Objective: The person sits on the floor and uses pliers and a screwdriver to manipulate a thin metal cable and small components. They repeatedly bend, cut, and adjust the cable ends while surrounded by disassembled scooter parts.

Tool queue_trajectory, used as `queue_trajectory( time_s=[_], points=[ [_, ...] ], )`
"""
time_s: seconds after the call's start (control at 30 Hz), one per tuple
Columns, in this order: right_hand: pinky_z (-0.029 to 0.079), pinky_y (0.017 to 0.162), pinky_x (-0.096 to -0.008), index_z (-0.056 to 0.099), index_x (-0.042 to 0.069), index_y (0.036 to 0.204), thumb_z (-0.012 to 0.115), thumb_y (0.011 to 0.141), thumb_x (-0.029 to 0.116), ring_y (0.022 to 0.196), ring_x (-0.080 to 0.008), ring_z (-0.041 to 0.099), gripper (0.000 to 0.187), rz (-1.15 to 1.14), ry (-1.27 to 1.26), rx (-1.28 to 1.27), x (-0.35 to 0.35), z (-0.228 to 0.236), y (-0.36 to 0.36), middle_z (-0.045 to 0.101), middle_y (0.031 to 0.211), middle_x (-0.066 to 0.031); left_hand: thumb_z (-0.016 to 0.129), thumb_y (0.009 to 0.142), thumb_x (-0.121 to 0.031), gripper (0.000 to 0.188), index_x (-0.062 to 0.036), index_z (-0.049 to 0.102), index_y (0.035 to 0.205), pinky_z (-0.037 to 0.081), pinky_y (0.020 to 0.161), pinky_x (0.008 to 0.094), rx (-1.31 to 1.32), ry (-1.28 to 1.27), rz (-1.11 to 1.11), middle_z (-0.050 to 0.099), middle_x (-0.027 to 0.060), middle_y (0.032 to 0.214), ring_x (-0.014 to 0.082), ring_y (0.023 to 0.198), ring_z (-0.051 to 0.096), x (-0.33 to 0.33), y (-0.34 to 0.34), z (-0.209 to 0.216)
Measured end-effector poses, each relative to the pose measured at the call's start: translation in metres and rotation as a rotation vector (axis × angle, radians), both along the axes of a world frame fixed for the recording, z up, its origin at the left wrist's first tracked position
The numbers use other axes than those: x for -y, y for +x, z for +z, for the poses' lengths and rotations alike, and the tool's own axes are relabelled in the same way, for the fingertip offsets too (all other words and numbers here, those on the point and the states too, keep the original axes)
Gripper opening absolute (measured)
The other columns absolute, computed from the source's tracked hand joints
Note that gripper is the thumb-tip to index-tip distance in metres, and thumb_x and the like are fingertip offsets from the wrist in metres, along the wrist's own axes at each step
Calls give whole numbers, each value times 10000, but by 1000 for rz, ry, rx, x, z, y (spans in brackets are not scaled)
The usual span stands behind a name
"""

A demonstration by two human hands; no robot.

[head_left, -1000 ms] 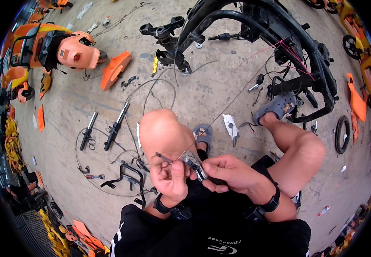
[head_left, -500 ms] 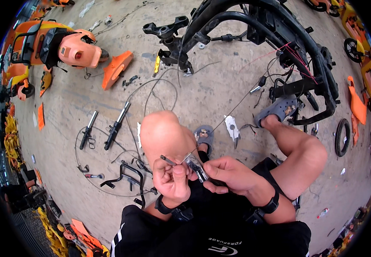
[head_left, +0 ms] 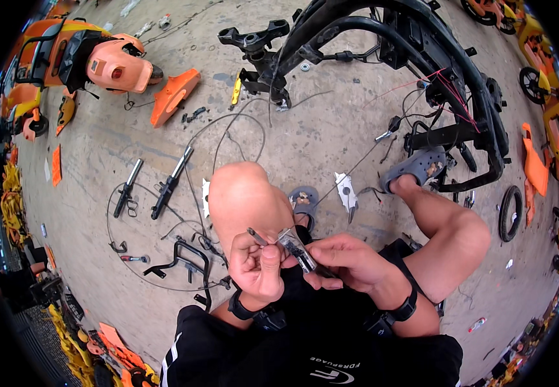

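Note:
My left hand (head_left: pixel 258 274) is closed, thumb against curled fingers, round a short thin grey-dark rod (head_left: pixel 255 236) whose end sticks out above; its kind is unclear. My right hand (head_left: pixel 352 263) pinches a small black-and-silver mechanical part (head_left: pixel 301 253) between thumb and fingers. The left fingertips come right up beside this part; whether they touch it is hard to see. A thin dark cable (head_left: pixel 355 168) runs from near the part up toward the black frame. Both hands are over my lap, between my bent knees.
A black scooter frame (head_left: pixel 331 35) stands ahead. On the floor lie two fork legs (head_left: pixel 172 182), a bent black tube bracket (head_left: pixel 183 248), a screwdriver (head_left: pixel 136 258), a white plate (head_left: pixel 345 191) and a tyre (head_left: pixel 510 213). Orange scooters (head_left: pixel 115 68) stand at the far left.
The view has shifted slightly. The silver-and-black part has turned a little in my right fingers, showing more of its bright side. Both hands keep their grips.

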State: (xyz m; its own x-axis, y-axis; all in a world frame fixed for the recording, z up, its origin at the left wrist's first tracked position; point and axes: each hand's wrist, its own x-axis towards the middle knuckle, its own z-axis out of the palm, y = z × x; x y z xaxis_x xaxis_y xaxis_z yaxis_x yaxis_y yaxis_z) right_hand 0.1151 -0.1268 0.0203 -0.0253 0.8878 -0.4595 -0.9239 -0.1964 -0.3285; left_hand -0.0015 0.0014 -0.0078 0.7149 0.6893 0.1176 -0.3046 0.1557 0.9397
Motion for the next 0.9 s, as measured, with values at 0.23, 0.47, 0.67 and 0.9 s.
queue_trajectory(
  time_s=[0.23,0.47,0.67,0.9],
  points=[
    [313,461,-173,612,-14,1047,492,961,304,480,-59,417,350,39,1,64,0,-7,-1,596,719,-68,517,931,-76,141,15,439,1006,408,548,201,-6,-34,-28,553,91,846,68,599,476,0,-2,-3],
    [314,466,-175,602,-22,1085,479,963,284,499,-67,427,352,15,5,-5,3,-2,1,591,734,-88,521,927,-61,156,23,446,1034,431,600,215,33,-21,-23,554,84,887,78,666,500,3,1,1],
    [306,455,-177,610,-4,1008,494,960,322,501,-56,418,349,38,-25,90,-2,4,0,573,700,-57,512,926,-42,161,28,442,1053,416,603,206,-9,12,-27,545,89,895,73,671,488,1,-2,-2],
    [304,432,-191,592,6,907,539,923,394,475,-76,417,391,18,-14,95,-9,3,-7,529,644,-37,502,929,-49,137,18,431,1025,395,500,198,20,72,-25,528,85,819,69,568,467,3,1,1]
  ],
)
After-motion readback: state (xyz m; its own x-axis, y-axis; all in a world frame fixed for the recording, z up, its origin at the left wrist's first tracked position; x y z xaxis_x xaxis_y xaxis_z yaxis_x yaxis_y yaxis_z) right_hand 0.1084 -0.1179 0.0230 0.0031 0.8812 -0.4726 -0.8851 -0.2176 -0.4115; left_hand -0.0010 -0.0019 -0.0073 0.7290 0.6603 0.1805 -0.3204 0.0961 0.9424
